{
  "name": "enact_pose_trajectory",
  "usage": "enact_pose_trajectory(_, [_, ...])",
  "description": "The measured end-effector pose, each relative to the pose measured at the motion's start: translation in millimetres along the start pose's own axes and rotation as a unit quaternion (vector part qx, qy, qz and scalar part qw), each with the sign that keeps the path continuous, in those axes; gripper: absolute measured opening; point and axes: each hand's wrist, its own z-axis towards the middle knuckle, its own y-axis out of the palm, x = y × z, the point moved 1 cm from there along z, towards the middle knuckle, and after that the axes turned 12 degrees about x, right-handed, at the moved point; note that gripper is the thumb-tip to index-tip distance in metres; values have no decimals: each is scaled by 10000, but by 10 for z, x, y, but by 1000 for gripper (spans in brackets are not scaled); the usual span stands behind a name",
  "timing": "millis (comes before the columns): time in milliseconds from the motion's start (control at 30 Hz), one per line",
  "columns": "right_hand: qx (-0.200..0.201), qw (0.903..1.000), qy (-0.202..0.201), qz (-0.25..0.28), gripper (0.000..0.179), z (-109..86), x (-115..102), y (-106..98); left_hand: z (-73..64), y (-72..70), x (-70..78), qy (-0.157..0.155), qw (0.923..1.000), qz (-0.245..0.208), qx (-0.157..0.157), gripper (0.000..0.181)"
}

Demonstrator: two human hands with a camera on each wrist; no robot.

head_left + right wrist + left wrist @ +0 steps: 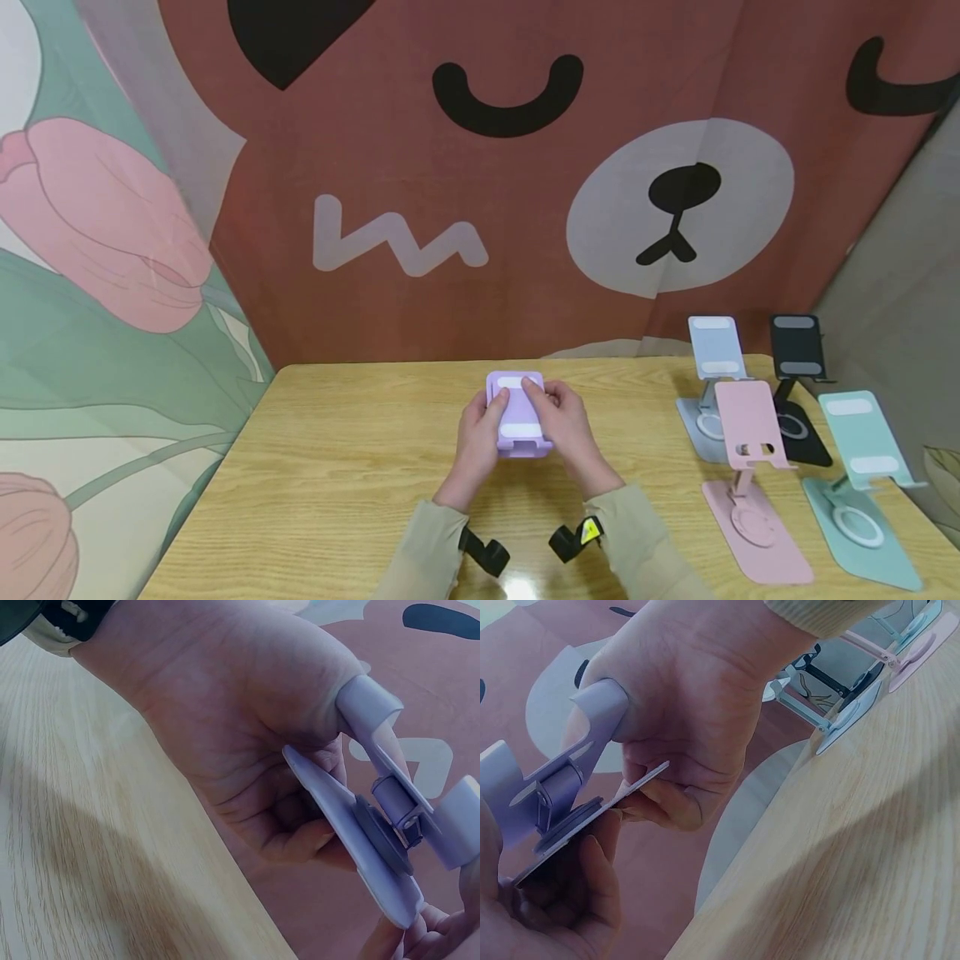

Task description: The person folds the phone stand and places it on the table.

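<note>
A purple folding phone stand (pixel 521 410) is held up between both hands over the wooden table (pixel 337 483). My left hand (pixel 476 437) grips its left side, thumb on the front plate. On the other side my right hand (pixel 570 425) grips likewise, its thumb pressing near the plate's top. In the left wrist view the stand's purple support plate (pixel 604 712) and thin base stand apart at an angle, joined by a hinge (pixel 559 796). The right wrist view shows the round disc (pixel 382 836) on the base (pixel 352 840), with fingers behind it.
Several unfolded phone stands stand at the table's right: a pale blue one (pixel 716 346), a black one (pixel 797 343), a pink one (pixel 750 421) and a mint green one (pixel 862 433). A curtain with a bear print (pixel 517 183) hangs behind the table.
</note>
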Motion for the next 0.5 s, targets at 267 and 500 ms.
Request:
enact_pose_trajectory(267, [-18, 10000, -5, 47, 44, 9, 14, 4, -54, -17, 138, 19, 9999, -110, -78, 33])
enact_pose_trajectory(500, [-9, 9999, 3, 114, 44, 7, 19, 8, -11, -14, 26, 43, 9999, -39, -90, 40])
